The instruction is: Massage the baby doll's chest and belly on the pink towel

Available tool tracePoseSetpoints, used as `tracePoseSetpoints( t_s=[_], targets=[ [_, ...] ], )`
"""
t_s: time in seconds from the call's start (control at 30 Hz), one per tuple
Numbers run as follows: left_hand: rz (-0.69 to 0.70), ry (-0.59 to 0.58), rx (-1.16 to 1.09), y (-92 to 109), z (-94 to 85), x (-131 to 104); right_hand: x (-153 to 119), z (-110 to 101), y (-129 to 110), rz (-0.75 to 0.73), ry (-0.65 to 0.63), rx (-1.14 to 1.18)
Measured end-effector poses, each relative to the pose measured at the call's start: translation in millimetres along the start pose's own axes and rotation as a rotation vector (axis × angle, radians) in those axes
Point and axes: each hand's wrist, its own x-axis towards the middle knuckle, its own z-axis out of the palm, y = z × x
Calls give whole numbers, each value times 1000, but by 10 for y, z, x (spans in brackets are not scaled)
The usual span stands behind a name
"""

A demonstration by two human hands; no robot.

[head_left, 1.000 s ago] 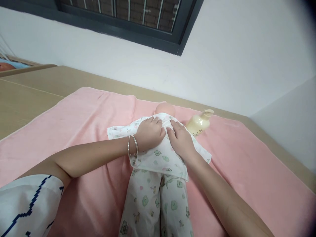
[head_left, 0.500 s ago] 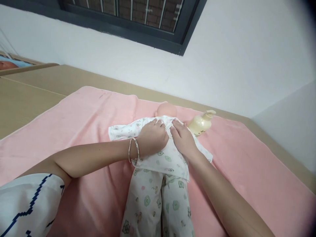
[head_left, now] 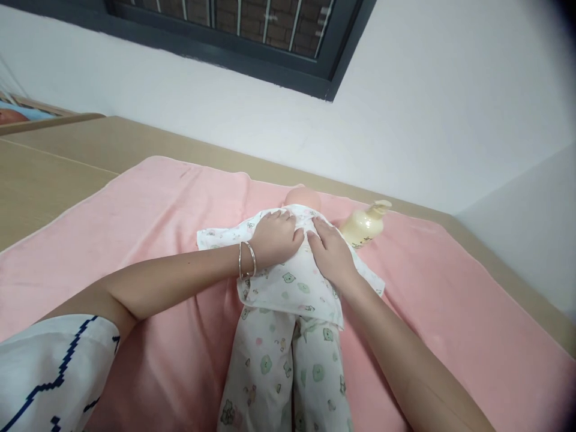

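Note:
A doll lies on a pink blanket (head_left: 148,204), its rounded head (head_left: 303,197) toward the wall. It wears a white printed top (head_left: 292,288) and matching trousers (head_left: 265,360). My left hand (head_left: 275,237), with two thin bangles at the wrist, rests flat on the upper left of the top, fingers extended and thumb apart. On the upper right of the top lies my right hand (head_left: 332,252), its fingers stretched toward the doll's head. The hands are close together without touching. Part of the top is hidden beneath them.
A pale yellow pump bottle (head_left: 363,227) leans on the blanket to the right of the doll's head. Behind the wooden surface (head_left: 58,180) rises a white wall (head_left: 252,132) with a dark-framed window (head_left: 310,75).
My left hand has opened from a curled grip on the top into a flat, spread pose. The fabric near the doll's neck looks smoother. My right hand has hardly moved.

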Motion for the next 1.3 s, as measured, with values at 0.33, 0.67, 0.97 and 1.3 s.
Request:
tracePoseSetpoints(
  t_s=[0.33, 0.67, 0.97, 1.3],
  targets=[
    [5, 37, -45, -21, 36, -1, -9, 33, 21, -14, 14, -3],
    [9, 78, -116, -42, 69, -15, 8, 39, 30, -32, 32, -8],
    [-29, 161, -248, -85, 166, -92, -107, -147, -204, -93, 159, -2],
    [-69, 175, -283, -63, 168, -128, -106, -81, -168, -163, 146, 7]
  ],
)
